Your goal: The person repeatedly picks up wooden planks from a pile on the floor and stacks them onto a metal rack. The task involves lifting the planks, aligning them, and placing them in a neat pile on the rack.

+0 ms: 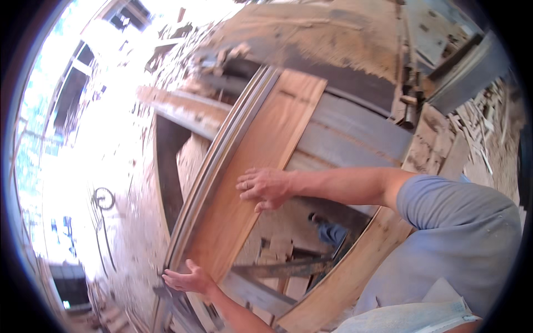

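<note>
A wide reddish-brown wooden board point(261, 145) lies lengthwise along a long metal rail point(222, 144), on a grey metal machine table point(355, 129). My right hand point(267, 187) rests on the board's upper face near its right edge, fingers spread and a ring on one of them. At the board's near end is my left hand point(191, 279), fingers stretched toward the rail and thumb raised. Whether its palm presses on the board or the rail cannot be told. Neither hand grips anything.
Left of the rail a wooden beam point(183, 108) juts out from the frame. A curved plank point(344, 272) runs close to my body. Wood scraps point(483, 119) are heaped at the right, and sawdust point(311, 33) covers the far ground. A bicycle wheel point(104, 198) shows at the left.
</note>
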The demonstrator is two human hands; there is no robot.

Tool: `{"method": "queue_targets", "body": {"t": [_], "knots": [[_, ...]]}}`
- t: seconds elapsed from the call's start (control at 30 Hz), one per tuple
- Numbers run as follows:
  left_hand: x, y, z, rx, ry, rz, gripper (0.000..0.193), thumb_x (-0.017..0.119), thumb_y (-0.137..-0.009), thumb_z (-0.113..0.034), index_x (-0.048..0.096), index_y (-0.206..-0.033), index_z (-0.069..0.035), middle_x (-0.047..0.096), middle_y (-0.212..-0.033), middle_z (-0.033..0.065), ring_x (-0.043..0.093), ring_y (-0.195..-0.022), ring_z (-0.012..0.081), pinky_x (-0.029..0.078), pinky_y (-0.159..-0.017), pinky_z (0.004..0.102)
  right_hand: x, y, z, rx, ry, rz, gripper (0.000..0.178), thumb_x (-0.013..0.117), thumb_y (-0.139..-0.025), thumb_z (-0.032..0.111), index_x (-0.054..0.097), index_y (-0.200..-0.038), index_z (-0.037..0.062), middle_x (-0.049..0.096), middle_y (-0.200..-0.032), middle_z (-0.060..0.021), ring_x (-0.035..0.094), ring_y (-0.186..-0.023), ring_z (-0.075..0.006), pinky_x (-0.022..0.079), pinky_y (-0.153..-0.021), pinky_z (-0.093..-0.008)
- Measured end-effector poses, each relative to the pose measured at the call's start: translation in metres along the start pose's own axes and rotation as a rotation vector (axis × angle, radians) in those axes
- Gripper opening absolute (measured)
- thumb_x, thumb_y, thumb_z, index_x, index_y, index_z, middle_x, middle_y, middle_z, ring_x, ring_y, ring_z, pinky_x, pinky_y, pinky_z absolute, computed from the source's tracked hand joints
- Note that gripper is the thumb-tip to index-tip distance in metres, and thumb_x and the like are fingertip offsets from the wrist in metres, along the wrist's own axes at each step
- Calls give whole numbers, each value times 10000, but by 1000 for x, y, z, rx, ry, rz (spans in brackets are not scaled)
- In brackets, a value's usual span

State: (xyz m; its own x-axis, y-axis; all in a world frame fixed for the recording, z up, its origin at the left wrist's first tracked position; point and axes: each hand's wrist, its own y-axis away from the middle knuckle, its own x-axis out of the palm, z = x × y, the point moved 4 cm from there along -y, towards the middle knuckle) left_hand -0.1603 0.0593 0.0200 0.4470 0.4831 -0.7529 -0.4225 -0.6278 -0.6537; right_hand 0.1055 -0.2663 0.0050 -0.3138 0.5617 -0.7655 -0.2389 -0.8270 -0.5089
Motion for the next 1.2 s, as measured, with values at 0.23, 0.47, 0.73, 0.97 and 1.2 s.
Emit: {"method": "queue_targets", "body": {"t": [0.23,0.47,0.73,0.97,1.2], "knots": [[31,-12,-196,290,184,574,1070,879,-733,-389,348,-1556,41,318,-1638,234,226,-1552,388,138,-1287,504,-55,47,-91,263,142,-178,289,744,-859,222,712,-1063,20,687,-1254,-163,588,-1290,-356,505,-1061,-435],[57,-52,-240,337,152,759,1107,898,-644,-435,395,-1553,-53,447,-1531,191,361,-1457,381,242,-1247,507,-49,38,-94,290,147,-177,360,769,-818,242,731,-1091,11,698,-1254,-155,595,-1291,-348,479,-1105,-447],[88,-83,-246,319,83,769,1153,898,-609,-467,381,-1570,-96,481,-1469,161,398,-1408,377,283,-1220,502,-38,13,-121,309,102,-218,382,770,-803,260,739,-1093,14,693,-1281,-155,590,-1303,-341,455,-1134,-447],[122,-112,-246,309,101,766,1159,893,-594,-470,386,-1568,-98,487,-1469,160,390,-1422,368,267,-1231,495,-29,-20,-144,325,114,-181,389,765,-803,265,736,-1099,14,685,-1293,-155,573,-1326,-331,436,-1151,-449],[143,-141,-252,293,79,846,1188,913,-639,-454,319,-1608,-106,409,-1567,184,339,-1467,391,269,-1237,507,-20,-49,-167,347,123,-183,399,774,-797,271,737,-1105,21,686,-1292,-147,578,-1322,-327,456,-1135,-433]]}}
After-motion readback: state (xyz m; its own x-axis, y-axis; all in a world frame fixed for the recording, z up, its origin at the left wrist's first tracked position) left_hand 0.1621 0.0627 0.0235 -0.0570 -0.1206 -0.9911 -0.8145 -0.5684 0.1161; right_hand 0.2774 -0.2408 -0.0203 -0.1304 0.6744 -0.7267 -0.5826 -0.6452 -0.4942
